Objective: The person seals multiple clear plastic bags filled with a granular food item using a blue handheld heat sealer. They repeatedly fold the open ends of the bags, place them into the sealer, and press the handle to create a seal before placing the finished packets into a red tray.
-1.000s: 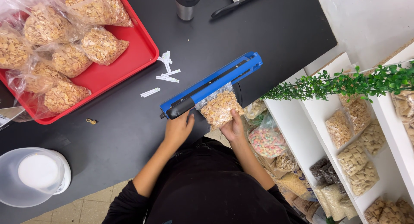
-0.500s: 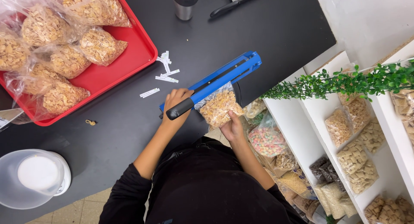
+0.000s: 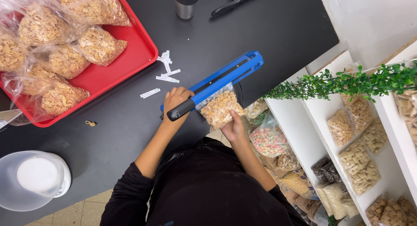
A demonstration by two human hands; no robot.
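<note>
sealing | left hand [image 3: 176,98] clamped on sealer handle [image 3: 181,109] | cereal bag [image 3: 218,109] pinched by right hand [image 3: 233,129] | bag mouth best kept flat, tbh

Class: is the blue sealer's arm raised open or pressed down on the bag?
Pressed down: the blue sealer lies shut across the bag, left hand on its handle.
</note>
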